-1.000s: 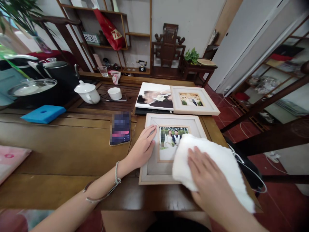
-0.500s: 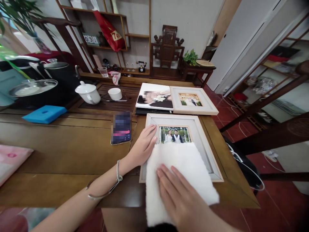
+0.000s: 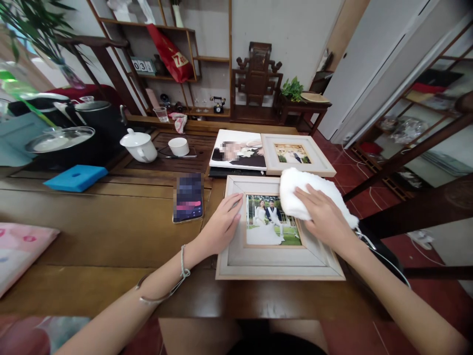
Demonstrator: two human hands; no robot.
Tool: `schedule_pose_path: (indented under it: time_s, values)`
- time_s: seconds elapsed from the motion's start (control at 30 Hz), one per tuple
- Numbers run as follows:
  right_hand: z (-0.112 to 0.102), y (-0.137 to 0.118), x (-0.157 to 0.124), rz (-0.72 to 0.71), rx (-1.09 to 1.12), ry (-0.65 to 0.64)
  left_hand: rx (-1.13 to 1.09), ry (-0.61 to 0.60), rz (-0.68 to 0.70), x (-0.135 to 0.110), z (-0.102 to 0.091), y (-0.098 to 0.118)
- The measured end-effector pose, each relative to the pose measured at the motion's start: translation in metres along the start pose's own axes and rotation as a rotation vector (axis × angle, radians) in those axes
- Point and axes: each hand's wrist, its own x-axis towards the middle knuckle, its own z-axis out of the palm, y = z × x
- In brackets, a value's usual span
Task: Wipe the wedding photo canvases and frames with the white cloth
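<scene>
A pale picture frame (image 3: 279, 266) lies flat near the table's front edge, with a photo (image 3: 271, 224) of a couple outdoors in its middle. My left hand (image 3: 221, 224) holds the frame's left side, its fingers together on the border. Over the upper right corner, a bunched white towel (image 3: 301, 190) is under my right hand (image 3: 323, 212), whose fingers press and grip it. The towel covers that corner and part of the right border. The photo is mostly uncovered.
Behind the frame lie a second framed photo (image 3: 325, 160) and a white photo panel (image 3: 236, 135). A phone (image 3: 188, 197) is left of my left hand. Farther left are a white cup (image 3: 179, 146), a lidded teapot (image 3: 138, 145), a blue block (image 3: 76, 178) and a pink-white packet (image 3: 25, 251).
My right hand has carried the towel from the frame's lower part up to its upper right corner, uncovering the photo. My left hand stays on the left border.
</scene>
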Motion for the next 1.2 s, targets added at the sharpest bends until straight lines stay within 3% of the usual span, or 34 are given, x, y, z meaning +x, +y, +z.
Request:
schedule_pose_path:
  time_s: [0.13,0.23,0.33,0.47,0.6,0.73,0.83,0.93,1.03,1.1,1.2]
  values:
    - [0.004,-0.040,0.049,-0.052,-0.007,-0.077,-0.026,0.015,0.023,0.000,0.000,-0.002]
    - [0.008,-0.067,0.057,-0.200,0.054,-0.115,-0.069,0.038,0.013,-0.001,0.002,-0.003]
    - [0.002,-0.084,0.037,-0.319,0.116,-0.168,-0.106,0.092,-0.053,-0.003,0.004,-0.002]
    - [-0.028,-0.087,-0.012,-0.476,0.221,-0.353,-0.132,0.091,-0.090,-0.003,0.003,0.001]
    - [-0.047,-0.066,-0.031,-0.377,0.209,-0.373,-0.122,0.075,-0.067,-0.003,0.002,0.002]
    - [-0.029,-0.034,0.002,-0.151,0.074,-0.208,-0.099,0.044,-0.024,-0.002,0.002,0.002]
    - [-0.011,-0.029,0.044,-0.100,0.099,-0.060,-0.087,0.040,-0.010,0.000,0.001,0.004]
    - [-0.001,-0.046,0.083,-0.191,0.214,0.006,-0.077,0.049,0.006,0.001,-0.001,0.005]
    - [0.002,-0.067,0.108,-0.394,0.280,-0.073,-0.071,0.052,-0.004,0.001,-0.003,0.008]
    - [0.001,-0.072,0.112,-0.482,0.289,-0.142,-0.072,0.049,-0.007,0.002,-0.004,0.009]
    - [0.000,-0.061,0.099,-0.477,0.266,-0.184,-0.074,0.022,0.026,0.003,-0.004,0.010]
